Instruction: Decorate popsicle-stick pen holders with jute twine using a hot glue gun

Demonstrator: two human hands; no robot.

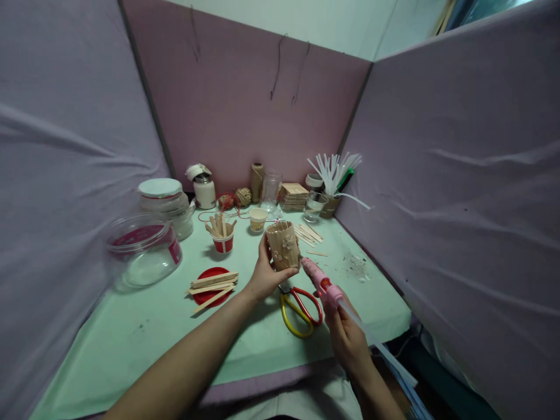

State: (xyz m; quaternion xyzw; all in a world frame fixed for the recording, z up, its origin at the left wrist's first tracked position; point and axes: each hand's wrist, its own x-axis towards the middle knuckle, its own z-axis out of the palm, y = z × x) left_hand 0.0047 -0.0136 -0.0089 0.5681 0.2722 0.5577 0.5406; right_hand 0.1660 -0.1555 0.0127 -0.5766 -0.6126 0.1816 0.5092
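Observation:
My left hand (pixel 265 275) is wrapped round a small cup covered with popsicle sticks (pixel 282 245), holding it a little above the table. Small pale flower shapes decorate the cup's side. In my right hand (pixel 345 329) is a pink glue gun (pixel 319 277), with a long translucent glue stick (pixel 380 344) coming out of its back. The nozzle points at the cup's lower right side; whether it touches cannot be made out. Below the cup lie scissors (pixel 301 315) with one red and one yellow handle, their blades partly hidden by the hand and cup.
At left stand a clear plastic tub (pixel 149 262) and a lidded jar (pixel 160 189). A red lid (pixel 213 300) bears several sticks, near a paper cup of sticks (pixel 223 242). Twine (pixel 243 197), stacked wood squares (pixel 293 196) and a holder of glue sticks (pixel 330 206) line the back.

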